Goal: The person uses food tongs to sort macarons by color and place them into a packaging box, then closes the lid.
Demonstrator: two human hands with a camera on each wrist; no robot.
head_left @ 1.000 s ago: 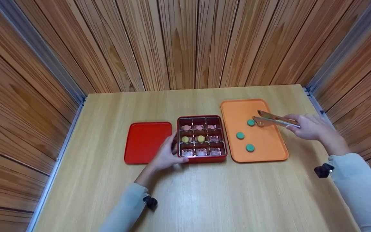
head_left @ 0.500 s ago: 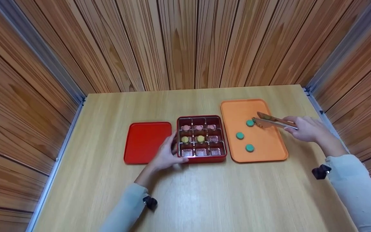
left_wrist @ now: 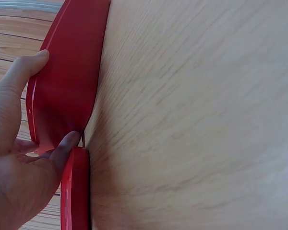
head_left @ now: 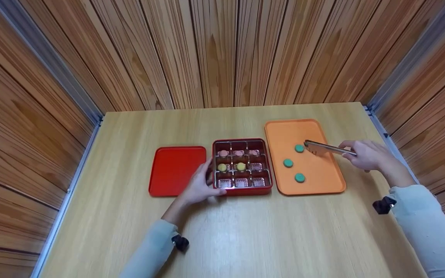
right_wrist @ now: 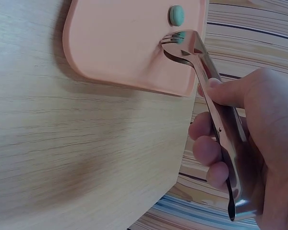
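My left hand (head_left: 199, 187) sits nearest, at the front-left corner of the red compartment box (head_left: 242, 190): fingers only lightly bent, thumb up along the box's left wall, resting against it without a full wrap. In the left wrist view the thumb tip sits in the gap between box and red lid (head_left: 176, 170).

My right hand (head_left: 367, 154) is further out on the right, fingers curled round the handle of the metal tongs (head_left: 325, 148). Tong arms are squeezed nearly together. Their tips are over the orange tray (head_left: 319, 173), right at the rearmost green disc (head_left: 299, 148); I can't tell if they actually pinch it.

Counts:
- Green discs on tray: 3. One near the front edge (head_left: 299, 177), one mid (head_left: 287, 163), one at the tong tips.
- Box: 9 compartments, 3 by 3.
- Front row: 3 cells with clear liners only.
- Middle row: 2 yellow discs (head_left: 241, 166) in the left and centre cells, right cell liner only.
- Back row: 3 pink discs (head_left: 238, 153).
- 1 lid, flat on the table (head_left: 222, 239), just left of the box.
- 1 tray, just right of the box.
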